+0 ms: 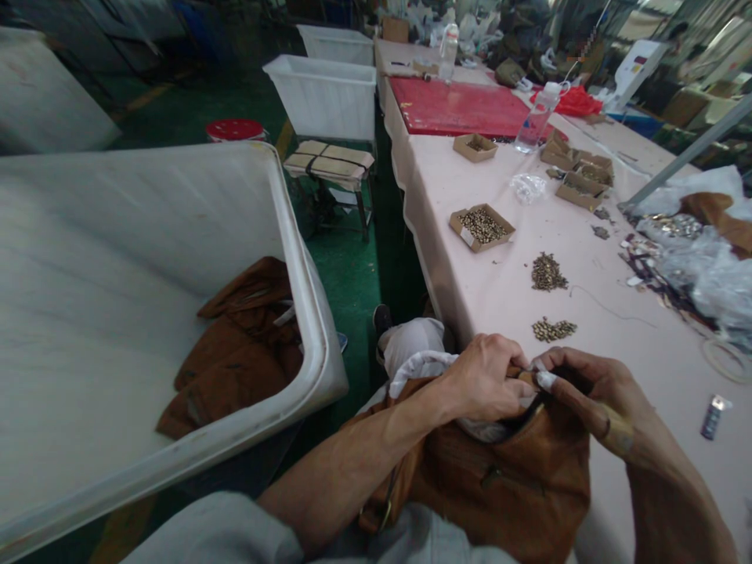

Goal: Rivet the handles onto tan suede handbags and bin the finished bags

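We look down at our 2 bare hands, which meet on a brown bag (505, 478). The bag rests in our lap, against the near edge of a long pink-covered surface (505, 298). Our left hand (485, 376) is closed in a fist around the bag's top edge, where white lining (423, 364) bunches out. Our right hand (593, 392) is just beside it, with its fingers pinched shut on the same edge. One fingertip (545, 381) is wrapped in white tape. A zip runs across the front of the bag.

On the surface just beyond our hands lie 2 small heaps of brass-coloured metal pieces, the nearer heap (553, 330) and the farther heap (549, 272). Behind them is an open cardboard box (482, 227) full of the same pieces. A small dark lighter-like object (712, 415) lies to the right, well apart from our hands.

To our left stands a large white bin (176, 313) with more brown material (235, 352) piled in its corner. Farther along the surface are a red mat (458, 106) and a clear bottle (536, 117).
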`<state>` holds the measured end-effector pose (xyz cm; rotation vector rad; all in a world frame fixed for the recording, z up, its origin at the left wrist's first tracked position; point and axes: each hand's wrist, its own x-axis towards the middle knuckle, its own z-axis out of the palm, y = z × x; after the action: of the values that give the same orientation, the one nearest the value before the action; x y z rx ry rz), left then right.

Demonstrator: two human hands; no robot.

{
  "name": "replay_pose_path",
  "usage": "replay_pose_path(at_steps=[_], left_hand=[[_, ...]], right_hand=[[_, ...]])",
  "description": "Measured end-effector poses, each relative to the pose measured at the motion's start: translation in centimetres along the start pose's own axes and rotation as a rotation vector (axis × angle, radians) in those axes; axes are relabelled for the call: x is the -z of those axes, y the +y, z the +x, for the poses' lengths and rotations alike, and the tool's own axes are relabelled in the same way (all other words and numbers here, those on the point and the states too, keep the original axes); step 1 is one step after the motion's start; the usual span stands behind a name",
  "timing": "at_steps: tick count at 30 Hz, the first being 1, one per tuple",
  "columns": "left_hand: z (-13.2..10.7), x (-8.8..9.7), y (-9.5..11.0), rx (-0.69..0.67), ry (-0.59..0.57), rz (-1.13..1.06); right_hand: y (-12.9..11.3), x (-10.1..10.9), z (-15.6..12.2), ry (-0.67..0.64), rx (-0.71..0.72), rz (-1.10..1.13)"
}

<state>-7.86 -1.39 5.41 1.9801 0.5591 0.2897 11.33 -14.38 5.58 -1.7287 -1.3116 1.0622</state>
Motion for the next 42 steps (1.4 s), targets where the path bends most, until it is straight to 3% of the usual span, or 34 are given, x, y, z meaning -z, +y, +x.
replay_pose_path(at_steps=[4, 10, 21, 29, 35, 42], left_hand=[[0.2, -0.2, -0.4, 0.024, 0.002, -0.026], [0.5, 0.0, -0.6, 0.071, -0.033, -0.112], [0.7, -0.3, -0.8, 0.129, -0.070, -0.212], [0.8, -0.4, -1.2, 0.134, -0.077, -0.279], [0.8, -0.2, -1.1, 0.137, -0.073, -0.251], [0.9, -0.1, -0.9, 0.090, -0.038, -0.202]], right_hand=[[0.1, -0.3, -0.2, 0.045, -0.001, -0.001], [-0.5, -0.8, -0.4, 0.143, 0.133, -0.025], [-0.8, 0.1, -0.4, -0.046, 0.150, -0.220], [-0.6, 0.2, -0.3, -0.109, 0.192, -0.173], [-0.9, -0.2, -0.3, -0.062, 0.217, -0.141], [-0.7, -0.5, -0.4, 0.083, 0.266, -0.084]])
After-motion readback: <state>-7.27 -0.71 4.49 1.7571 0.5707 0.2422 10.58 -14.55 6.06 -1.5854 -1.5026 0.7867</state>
